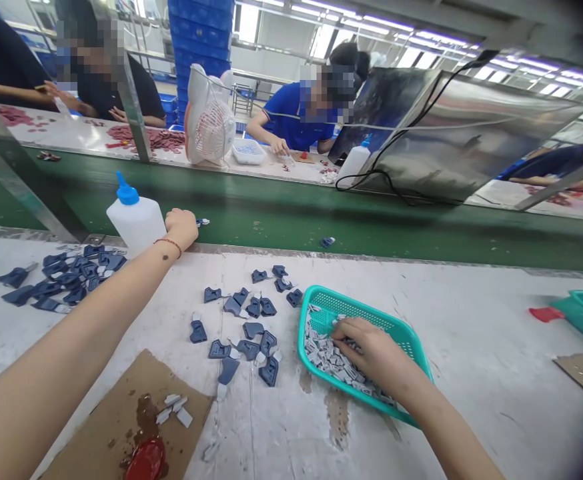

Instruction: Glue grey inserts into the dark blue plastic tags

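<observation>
My left hand (182,227) reaches over the near edge of the green conveyor belt, fingers curled and mostly hidden. A small dark blue plastic part (202,222) with a pale piece shows at its far side, apparently in its fingers. Beside that hand stands a white squeeze bottle (136,223) with a blue nozzle. My right hand (364,343) is down in a turquoise basket (361,301), fingers pinched together among small grey plastic pieces (329,357); its fingertips are partly hidden. Between the hands lie several dark blue plastic parts (248,349), some with pale pieces attached.
More blue parts (74,277) are heaped at left. Cardboard (94,427) in front carries a red lid (146,460), wet spots and grey pieces. Another blue part rides the green belt (251,227). Co-workers sit beyond, near a white fan (211,123). A second turquoise basket (579,320) stands right.
</observation>
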Demonstrator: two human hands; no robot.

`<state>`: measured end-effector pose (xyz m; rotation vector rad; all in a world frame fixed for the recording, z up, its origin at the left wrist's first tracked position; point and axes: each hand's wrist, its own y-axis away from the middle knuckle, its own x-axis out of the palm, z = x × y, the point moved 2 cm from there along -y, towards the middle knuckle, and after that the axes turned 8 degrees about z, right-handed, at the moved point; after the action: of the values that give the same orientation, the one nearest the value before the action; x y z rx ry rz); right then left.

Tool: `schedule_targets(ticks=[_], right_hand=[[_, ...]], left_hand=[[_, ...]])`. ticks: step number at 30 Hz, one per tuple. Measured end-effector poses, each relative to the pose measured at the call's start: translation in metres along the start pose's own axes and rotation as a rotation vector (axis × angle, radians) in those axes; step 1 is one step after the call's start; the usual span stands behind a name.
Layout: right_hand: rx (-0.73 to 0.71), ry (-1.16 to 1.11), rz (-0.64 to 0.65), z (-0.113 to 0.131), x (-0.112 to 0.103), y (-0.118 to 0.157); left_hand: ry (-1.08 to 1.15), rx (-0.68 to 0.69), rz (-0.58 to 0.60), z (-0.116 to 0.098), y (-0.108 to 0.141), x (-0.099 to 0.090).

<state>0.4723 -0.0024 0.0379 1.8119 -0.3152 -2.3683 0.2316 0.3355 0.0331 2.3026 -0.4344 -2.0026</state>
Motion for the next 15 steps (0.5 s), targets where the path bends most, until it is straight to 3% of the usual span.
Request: schedule_targets(ticks=[3,6,10,15], right_hand=[[-0.022,-0.003,0.010,-0.001,0.000,0.002],[-0.033,-0.012,0.018,-0.004,0.001,0.002],[-0.018,-0.042,0.027,-0.011,0.003,0.001],[0.018,-0.116,0.031,-0.016,0.004,0.000]], left_hand=[[0.043,0.048,-0.093,-0.021,0.007,-0.006],[0.116,0.198,-0.058,-0.062,0.014,-0.001],[0.218,0.458,0.060,-0.135,0.025,0.022],[0.276,0.663,0.080,-0.211,0.040,0.052]])
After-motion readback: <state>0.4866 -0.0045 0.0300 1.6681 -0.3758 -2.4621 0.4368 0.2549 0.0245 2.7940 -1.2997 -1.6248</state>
